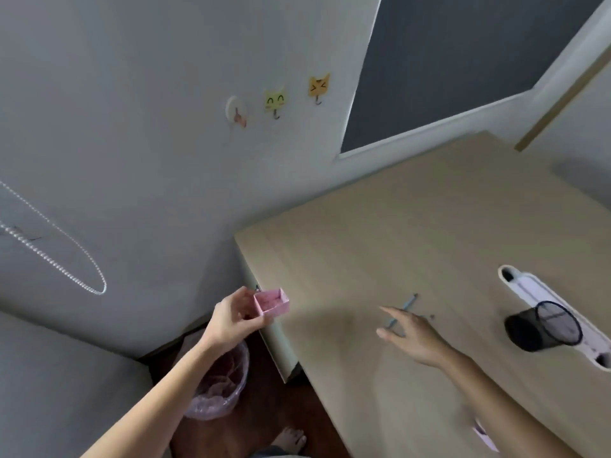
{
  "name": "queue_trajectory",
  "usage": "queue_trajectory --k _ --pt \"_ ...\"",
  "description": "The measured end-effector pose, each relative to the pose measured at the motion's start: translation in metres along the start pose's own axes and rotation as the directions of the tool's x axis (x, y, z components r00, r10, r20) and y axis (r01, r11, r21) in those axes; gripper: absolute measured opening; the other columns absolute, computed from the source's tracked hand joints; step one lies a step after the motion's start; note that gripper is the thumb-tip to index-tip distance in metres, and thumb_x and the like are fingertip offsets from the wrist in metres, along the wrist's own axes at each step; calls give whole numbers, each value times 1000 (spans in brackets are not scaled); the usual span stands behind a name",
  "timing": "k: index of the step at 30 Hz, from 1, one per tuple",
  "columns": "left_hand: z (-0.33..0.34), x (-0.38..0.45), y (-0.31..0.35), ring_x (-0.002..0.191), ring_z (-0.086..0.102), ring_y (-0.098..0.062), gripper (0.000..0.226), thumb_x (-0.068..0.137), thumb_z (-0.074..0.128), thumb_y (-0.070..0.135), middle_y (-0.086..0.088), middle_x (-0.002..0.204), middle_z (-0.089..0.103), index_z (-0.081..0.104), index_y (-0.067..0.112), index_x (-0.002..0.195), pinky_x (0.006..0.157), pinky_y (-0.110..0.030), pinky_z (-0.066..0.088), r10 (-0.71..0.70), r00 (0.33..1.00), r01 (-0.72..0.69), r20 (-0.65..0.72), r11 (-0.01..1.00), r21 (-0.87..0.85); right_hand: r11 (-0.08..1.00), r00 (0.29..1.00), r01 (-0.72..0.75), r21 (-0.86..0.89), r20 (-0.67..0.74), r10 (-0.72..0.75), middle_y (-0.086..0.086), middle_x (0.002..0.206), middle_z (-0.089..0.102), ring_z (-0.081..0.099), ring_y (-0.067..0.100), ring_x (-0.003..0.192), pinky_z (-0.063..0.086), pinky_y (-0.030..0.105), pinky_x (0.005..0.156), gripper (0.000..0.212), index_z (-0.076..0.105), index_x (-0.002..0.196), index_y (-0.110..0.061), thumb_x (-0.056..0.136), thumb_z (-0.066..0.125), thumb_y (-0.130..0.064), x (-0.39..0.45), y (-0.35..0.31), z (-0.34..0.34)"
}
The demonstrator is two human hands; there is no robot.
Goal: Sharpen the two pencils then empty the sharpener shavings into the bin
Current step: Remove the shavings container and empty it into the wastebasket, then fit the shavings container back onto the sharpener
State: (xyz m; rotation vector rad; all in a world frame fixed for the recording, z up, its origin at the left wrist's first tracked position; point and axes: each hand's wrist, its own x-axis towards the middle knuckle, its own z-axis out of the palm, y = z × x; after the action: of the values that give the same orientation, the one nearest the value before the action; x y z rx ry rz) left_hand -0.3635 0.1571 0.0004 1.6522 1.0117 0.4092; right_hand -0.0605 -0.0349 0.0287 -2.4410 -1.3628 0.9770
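Note:
My left hand (pixel 231 320) holds a small pink shavings tray (pixel 271 301) from the sharpener, open side up, level with the desk's left corner and above the floor. Below my left forearm stands the bin (pixel 220 385), lined with a pink bag. My right hand (pixel 413 335) hovers over the desk with its fingers spread and nothing in it. Just beyond its fingertips lie the blue pencils (pixel 405 307), partly hidden by the fingers. A pink object (pixel 484 436), partly hidden by my right forearm, sits at the desk's near edge.
The light wooden desk (pixel 413 226) fills the right side. A black mesh pen cup (pixel 544 327) lies on its side on a white power strip (pixel 529 289) at the right. Cat-shaped wall hooks (pixel 276 100) and a bead chain (pixel 59 256) hang on the grey wall. A bare foot (pixel 291 439) rests on the dark floor.

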Motion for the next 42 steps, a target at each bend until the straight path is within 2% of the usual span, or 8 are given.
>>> queue_trajectory --k 8,12,16,19,25,31,35,42 --pt "151 30 58 79 55 -1 46 51 78 46 13 90 63 64 31 92 62 -12 41 310 854 -420 418 885 201 885 886 -461 64 -14 463 7 153 28 20 23 144 25 34 115 115 32 144 -24 44 72 -63 -139 133 -21" --pt "227 27 69 73 54 -2 49 51 80 44 14 86 64 68 30 96 66 -20 44 327 732 -540 597 813 217 883 872 -372 285 -217 438 -19 90 67 60 16 91 41 15 71 42 67 87 -21 51 70 -42 -170 129 -7" --pt "285 18 78 79 56 -11 50 57 86 33 11 91 67 69 29 103 68 -24 47 252 657 -575 711 777 256 904 873 -366 219 -256 415 -11 69 64 61 22 77 29 13 53 13 45 64 -33 55 49 -40 -167 134 5" --pt "322 13 76 82 55 -11 56 58 85 31 10 98 66 65 34 110 66 -16 41 204 616 -603 761 744 288 899 861 -422 118 -257 438 11 90 69 59 28 82 22 11 51 32 59 83 -23 54 43 -26 -162 149 9" --pt "348 19 69 88 58 -17 58 58 85 34 3 92 59 64 38 112 80 -26 50 177 634 -599 752 727 335 897 878 -440 46 -185 441 12 87 64 61 33 89 16 7 53 27 44 77 -20 52 40 -26 -160 149 1" --pt "355 28 66 100 50 -24 57 58 87 36 1 107 67 67 28 111 88 -39 46 248 559 -707 791 642 298 892 868 -450 43 -216 448 13 92 66 48 29 75 28 27 60 17 60 84 -16 69 66 -11 -160 154 4" --pt "355 30 65 109 48 -20 55 63 81 44 8 112 65 63 34 114 90 -37 41 248 545 -754 801 564 338 891 863 -452 47 -231 449 12 100 68 59 32 92 31 28 67 27 64 95 -9 69 68 -13 -157 158 8" --pt "361 30 72 113 45 -16 57 64 77 48 12 113 64 61 37 118 90 -33 37 228 465 -829 855 452 330 883 855 -466 60 -225 467 6 83 57 44 28 76 32 28 61 20 58 86 -16 69 68 -13 -157 156 8"
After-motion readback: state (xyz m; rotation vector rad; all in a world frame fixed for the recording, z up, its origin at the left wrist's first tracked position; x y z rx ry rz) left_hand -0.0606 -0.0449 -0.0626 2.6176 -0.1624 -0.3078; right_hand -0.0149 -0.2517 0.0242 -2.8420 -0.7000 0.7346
